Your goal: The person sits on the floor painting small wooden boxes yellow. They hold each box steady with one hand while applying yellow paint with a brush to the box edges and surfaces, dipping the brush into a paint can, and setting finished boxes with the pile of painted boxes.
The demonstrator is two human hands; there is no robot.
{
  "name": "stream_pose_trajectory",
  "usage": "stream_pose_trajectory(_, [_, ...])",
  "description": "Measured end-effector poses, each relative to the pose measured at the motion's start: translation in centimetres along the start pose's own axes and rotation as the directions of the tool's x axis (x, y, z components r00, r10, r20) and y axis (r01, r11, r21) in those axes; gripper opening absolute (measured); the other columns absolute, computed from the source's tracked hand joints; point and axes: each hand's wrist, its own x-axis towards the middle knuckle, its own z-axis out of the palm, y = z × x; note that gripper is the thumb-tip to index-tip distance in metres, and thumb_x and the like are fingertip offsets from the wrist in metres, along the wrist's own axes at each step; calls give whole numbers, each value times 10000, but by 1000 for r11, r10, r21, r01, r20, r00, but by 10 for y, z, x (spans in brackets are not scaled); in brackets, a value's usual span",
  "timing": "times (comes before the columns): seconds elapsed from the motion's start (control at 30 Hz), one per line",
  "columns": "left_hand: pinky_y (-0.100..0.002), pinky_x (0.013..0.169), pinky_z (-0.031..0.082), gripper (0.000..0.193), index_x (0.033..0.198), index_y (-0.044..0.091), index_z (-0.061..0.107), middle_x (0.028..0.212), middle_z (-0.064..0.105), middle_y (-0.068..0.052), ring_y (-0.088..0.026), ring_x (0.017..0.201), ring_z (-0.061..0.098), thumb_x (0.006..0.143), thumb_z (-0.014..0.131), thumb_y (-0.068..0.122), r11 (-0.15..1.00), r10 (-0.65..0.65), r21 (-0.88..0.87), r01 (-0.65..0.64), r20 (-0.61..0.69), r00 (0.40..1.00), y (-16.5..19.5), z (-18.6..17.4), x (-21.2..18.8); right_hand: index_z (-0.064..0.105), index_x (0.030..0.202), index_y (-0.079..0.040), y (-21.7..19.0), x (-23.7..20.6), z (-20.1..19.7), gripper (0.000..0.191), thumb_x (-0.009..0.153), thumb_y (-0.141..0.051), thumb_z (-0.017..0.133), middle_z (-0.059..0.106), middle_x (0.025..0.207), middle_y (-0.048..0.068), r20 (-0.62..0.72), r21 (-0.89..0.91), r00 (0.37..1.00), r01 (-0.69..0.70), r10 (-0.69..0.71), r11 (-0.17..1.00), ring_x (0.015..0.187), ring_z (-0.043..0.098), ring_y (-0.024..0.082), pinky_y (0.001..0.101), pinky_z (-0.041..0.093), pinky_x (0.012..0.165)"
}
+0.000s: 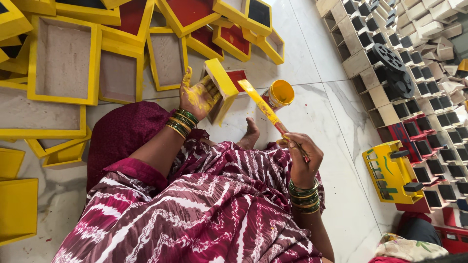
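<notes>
The left hand [197, 95], paint-smeared, is gripping one yellow tray [220, 87] upright on the floor [317, 126]; the right hand [302, 158] is clasping one yellow-coated brush [265, 109] beside one paint cup [280, 93].

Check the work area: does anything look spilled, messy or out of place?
Yes: yellow paint smears the left hand holding the yellow box. The paint pot lies tipped on the floor, no puddle visible.
</notes>
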Motion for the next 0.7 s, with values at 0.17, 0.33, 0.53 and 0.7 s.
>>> stream_pose_trajectory(0.17, [-480, 1096, 443, 837, 1425, 135, 573, 1357, 656, -106, -300, 1248, 608, 858, 498, 747, 998, -64, -14, 64, 5, 998, -7, -10, 1, 681, 1091, 106, -2, -2, 8, 205, 965, 95, 519, 701, 1085, 180, 31, -46, 999, 17, -15, 999, 953, 755, 246, 347, 630, 889])
stream_pose_trajectory(0.33, [-549, 1167, 460, 676, 1507, 116, 578, 1282, 650, -75, -298, 1212, 590, 1096, 511, 649, 995, -19, -92, 41, 230, 973, -11, -17, 0, 685, 1100, 101, -3, -5, 9, 224, 959, 92, 511, 700, 1096, 178, 32, -40, 999, 23, -22, 999, 966, 754, 242, 341, 628, 890])
stream_pose_trajectory(0.53, [-506, 1125, 433, 653, 1508, 179, 524, 1416, 616, -62, -300, 1264, 585, 1038, 461, 629, 993, 24, 117, -30, 53, 998, -12, -7, -3, 691, 1107, 96, -3, -4, 9, 222, 962, 92, 524, 700, 1091, 177, 80, -49, 996, 38, -34, 998, 968, 757, 235, 323, 621, 893])
stream_pose_trajectory(0.7, [-528, 1151, 432, 733, 1611, 202, 348, 1533, 512, -49, -307, 1302, 564, 1027, 401, 641, 969, 63, 224, -102, 175, 983, -7, -5, -3, 715, 1083, 74, -7, -8, 8, 207, 932, 103, 577, 722, 1061, 171, 130, -158, 990, 76, -55, 984, 943, 757, 216, 297, 607, 848])
